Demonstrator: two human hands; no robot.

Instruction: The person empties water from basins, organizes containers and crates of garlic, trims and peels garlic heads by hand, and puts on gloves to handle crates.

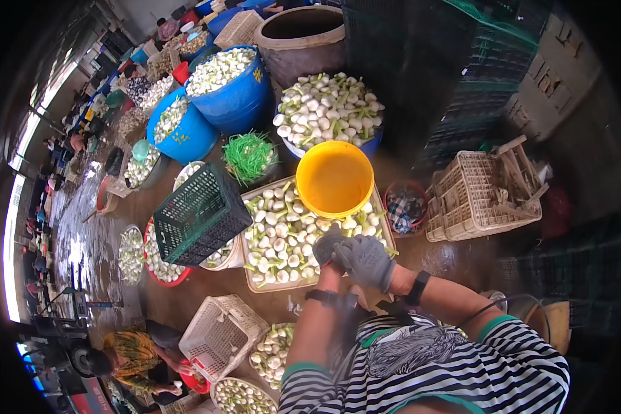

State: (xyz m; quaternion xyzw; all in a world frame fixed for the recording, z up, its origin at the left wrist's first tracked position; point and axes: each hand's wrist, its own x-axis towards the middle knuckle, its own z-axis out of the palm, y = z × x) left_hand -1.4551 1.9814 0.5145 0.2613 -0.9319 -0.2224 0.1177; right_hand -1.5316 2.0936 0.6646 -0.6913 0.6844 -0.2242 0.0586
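Note:
My left hand [328,244], in a grey work glove, is held over the near right part of a shallow tray [261,284] of white garlic bulbs [277,238]. My right hand [367,262], also in a grey glove, presses against it from the right. Its fingers are bent in against the left glove near the wrist. The left fingers look curled, and whatever may be inside them is hidden. Just beyond both hands, a yellow bucket [334,178] sits on the garlic at the tray's far edge; no contents show inside.
Blue tubs [231,103] of garlic stand behind, beside a large brown vat [302,52]. A dark green crate [200,214] rests left of the tray. Beige crates [479,196] lie right. A person in a patterned top [131,355] works at lower left, near another beige crate [222,336].

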